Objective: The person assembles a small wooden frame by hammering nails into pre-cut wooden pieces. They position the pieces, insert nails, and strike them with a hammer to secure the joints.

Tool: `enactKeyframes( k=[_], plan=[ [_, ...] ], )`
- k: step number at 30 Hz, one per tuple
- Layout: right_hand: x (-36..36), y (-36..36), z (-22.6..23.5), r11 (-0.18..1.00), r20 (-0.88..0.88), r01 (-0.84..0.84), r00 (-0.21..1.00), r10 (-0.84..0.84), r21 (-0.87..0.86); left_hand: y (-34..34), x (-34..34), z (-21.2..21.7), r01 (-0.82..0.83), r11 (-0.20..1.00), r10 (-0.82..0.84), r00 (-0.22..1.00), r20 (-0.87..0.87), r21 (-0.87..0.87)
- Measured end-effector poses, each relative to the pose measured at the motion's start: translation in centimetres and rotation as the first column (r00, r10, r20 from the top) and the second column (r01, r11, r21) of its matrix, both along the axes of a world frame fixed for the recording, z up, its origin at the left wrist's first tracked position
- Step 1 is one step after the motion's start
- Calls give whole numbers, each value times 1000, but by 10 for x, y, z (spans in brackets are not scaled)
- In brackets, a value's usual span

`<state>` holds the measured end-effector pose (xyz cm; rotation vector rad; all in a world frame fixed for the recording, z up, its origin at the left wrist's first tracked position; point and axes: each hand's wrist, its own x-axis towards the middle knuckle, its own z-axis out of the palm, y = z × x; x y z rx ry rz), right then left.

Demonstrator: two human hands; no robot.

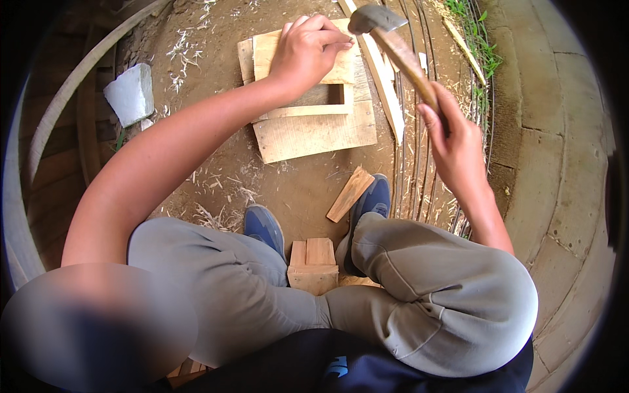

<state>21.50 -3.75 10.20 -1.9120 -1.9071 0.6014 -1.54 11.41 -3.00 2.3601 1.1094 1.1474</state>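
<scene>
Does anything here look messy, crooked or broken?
Somewhat. Pale wood shavings litter the dirt. The boards under the left hand are stacked askew, their edges not lined up. A loose wooden offcut lies slanted by the shoe. The right hand holds a hammer.

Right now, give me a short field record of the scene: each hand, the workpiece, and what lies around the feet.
left hand: pressed on the top board of the wooden frame, fingers curled at its upper edge
right hand: gripping the wooden handle of the hammer, head raised over the frame's right corner
wooden frame: flat on the dirt ground
near the feet: loose wood offcut, small wooden block
far left: grey stone
</scene>
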Motion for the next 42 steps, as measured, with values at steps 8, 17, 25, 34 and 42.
enactKeyframes(
  k=[8,17,25,34,42],
  plan=[
    [8,-1,-9,993,20,-45,999,43,107,-1,1,1,-18,1000,18,1000,-23,-3],
    [-4,4,15,999,7,38,999,-38,-31,1,1,1,-13,1000,13,1000,1,-23],
    [2,-7,-8,997,-5,-31,1000,31,66,1,0,1,-29,1000,29,999,-38,8],
    [-5,-5,-4,998,-48,-4,999,6,56,2,-2,0,-29,1000,29,999,-20,-3],
    [-8,-6,5,998,-25,50,998,-51,-36,0,0,2,-4,998,4,1000,3,-56]
  ],
)
